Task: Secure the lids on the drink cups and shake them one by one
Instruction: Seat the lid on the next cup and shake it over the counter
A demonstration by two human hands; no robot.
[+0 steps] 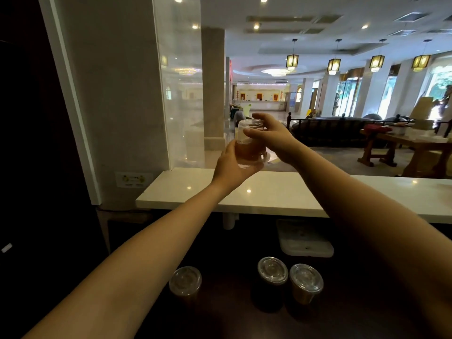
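A clear plastic drink cup [250, 148] with brown liquid is held up at arm's length above the white counter, turned upside down so the lid faces down. My left hand [232, 165] grips it from the left and below, at the lidded end. My right hand [269, 135] closes over its upper end from the right. Three more lidded cups stand on the dark lower surface near me: one at the left [185, 281], one in the middle [272, 270], one at the right [306, 278].
A white counter ledge [281, 194] runs across in front, with a glass panel [181, 94] and a pillar at its left. A white tray-like object [305, 241] lies under the ledge. Beyond is a lobby with wooden tables [411, 148] and hanging lamps.
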